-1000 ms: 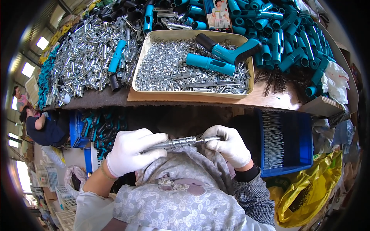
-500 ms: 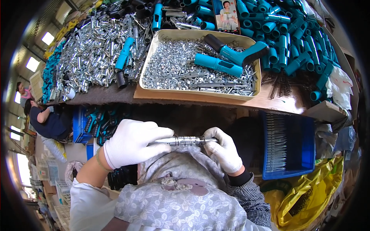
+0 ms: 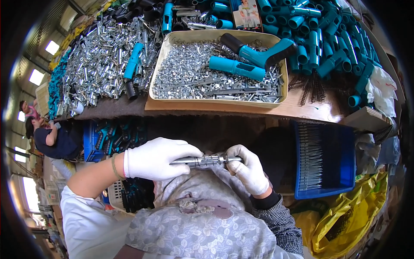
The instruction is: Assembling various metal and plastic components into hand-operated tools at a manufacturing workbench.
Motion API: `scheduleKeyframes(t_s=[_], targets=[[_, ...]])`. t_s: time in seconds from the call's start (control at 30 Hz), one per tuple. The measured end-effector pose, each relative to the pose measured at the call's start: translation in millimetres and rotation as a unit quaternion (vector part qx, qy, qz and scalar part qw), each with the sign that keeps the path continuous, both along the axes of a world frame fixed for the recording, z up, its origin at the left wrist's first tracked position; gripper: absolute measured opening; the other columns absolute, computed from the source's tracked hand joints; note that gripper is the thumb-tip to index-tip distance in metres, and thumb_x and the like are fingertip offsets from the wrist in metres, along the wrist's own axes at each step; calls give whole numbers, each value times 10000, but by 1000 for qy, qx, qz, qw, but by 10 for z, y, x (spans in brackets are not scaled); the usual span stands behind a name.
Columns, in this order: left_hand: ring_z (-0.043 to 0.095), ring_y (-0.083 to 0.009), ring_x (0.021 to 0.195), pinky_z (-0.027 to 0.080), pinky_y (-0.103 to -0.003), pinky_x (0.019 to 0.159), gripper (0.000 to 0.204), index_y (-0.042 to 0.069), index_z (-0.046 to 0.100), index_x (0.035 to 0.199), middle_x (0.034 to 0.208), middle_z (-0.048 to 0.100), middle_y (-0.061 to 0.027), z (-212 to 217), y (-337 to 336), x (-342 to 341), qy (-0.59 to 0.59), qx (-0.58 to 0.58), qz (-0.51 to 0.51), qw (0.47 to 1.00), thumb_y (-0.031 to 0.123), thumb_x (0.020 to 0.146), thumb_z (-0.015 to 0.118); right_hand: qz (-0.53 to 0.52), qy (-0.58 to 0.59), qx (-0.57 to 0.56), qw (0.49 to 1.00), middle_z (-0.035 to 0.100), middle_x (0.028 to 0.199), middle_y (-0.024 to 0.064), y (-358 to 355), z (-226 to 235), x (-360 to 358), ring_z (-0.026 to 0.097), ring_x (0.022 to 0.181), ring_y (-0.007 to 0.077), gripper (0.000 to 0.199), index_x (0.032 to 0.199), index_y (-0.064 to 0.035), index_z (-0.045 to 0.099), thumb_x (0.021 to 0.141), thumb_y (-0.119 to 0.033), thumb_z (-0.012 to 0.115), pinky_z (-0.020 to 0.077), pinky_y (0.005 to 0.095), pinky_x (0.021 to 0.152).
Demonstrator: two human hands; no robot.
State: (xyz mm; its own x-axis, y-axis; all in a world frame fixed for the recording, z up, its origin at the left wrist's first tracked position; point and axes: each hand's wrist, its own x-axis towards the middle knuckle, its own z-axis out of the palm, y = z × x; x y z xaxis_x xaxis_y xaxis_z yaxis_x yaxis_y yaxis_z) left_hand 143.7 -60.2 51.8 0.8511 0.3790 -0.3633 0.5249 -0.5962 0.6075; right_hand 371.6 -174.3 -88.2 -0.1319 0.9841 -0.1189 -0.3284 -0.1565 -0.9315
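Note:
A shiny metal rod with a coil spring around it (image 3: 207, 161) lies level between my hands, above my lap. My left hand (image 3: 153, 159), in a white glove, is closed on the rod's left end, thumb below and fingers above. Wrapped around the right end is my right hand (image 3: 250, 170), also gloved in white, its thumb and fingers pinching near the tip. The patterned grey apron (image 3: 202, 224) spreads just below the rod. Parts of both rod ends are hidden by the gloves.
A cream tray (image 3: 211, 102) of small metal parts, with teal tool housings (image 3: 237, 68) on top, stands on the bench. Metal tubes (image 3: 103, 64) are heaped left, teal housings (image 3: 315, 47) right. A blue bin (image 3: 332, 172) holds metal rods. Other people (image 3: 54, 136) sit far left.
My left forearm has swung outward and the wrist has straightened, while both hands keep hold of the rod. The bench has shifted slightly left in view.

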Motion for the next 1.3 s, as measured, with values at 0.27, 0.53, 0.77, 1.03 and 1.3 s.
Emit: scheduleKeyframes(t_s=[0.27,0.53,0.77,1.03,1.3], targets=[[696,-312,949,542,-363,849,402,23,652,1205,1063,697,-176,-160,-102,-87,-98,-34,40,994,91,815,719,11,-130,98,987,574,881,58,13,106,105,553,796,140,195,1017,-6,562,895,-132,646,484,282,750],[684,-309,874,536,-362,797,379,5,654,1191,999,685,-176,-261,-168,-182,-110,-68,54,990,72,821,706,27,-191,182,964,561,871,79,15,164,54,549,775,167,295,1015,-31,521,941,-270,678,475,300,722],[677,-309,825,529,-359,752,381,11,665,1190,947,680,-168,-256,-221,-222,-130,-60,70,987,51,814,714,90,-179,104,974,602,902,87,26,204,134,599,823,140,188,1048,-19,505,982,-180,575,489,275,751],[680,-289,820,538,-349,765,400,27,655,1222,936,679,-169,-330,-266,-224,-174,-49,85,980,87,830,709,13,249,2,968,598,1136,127,-51,10,-73,604,1057,203,282,1156,7,516,1016,-235,555,493,353,966],[670,-299,782,525,-354,707,397,15,666,1187,906,666,-160,-194,-284,-201,-146,-26,101,984,32,795,727,-1,212,-36,977,671,1146,171,-49,7,-5,678,1033,223,392,1201,71,595,970,-241,653,548,347,930]])
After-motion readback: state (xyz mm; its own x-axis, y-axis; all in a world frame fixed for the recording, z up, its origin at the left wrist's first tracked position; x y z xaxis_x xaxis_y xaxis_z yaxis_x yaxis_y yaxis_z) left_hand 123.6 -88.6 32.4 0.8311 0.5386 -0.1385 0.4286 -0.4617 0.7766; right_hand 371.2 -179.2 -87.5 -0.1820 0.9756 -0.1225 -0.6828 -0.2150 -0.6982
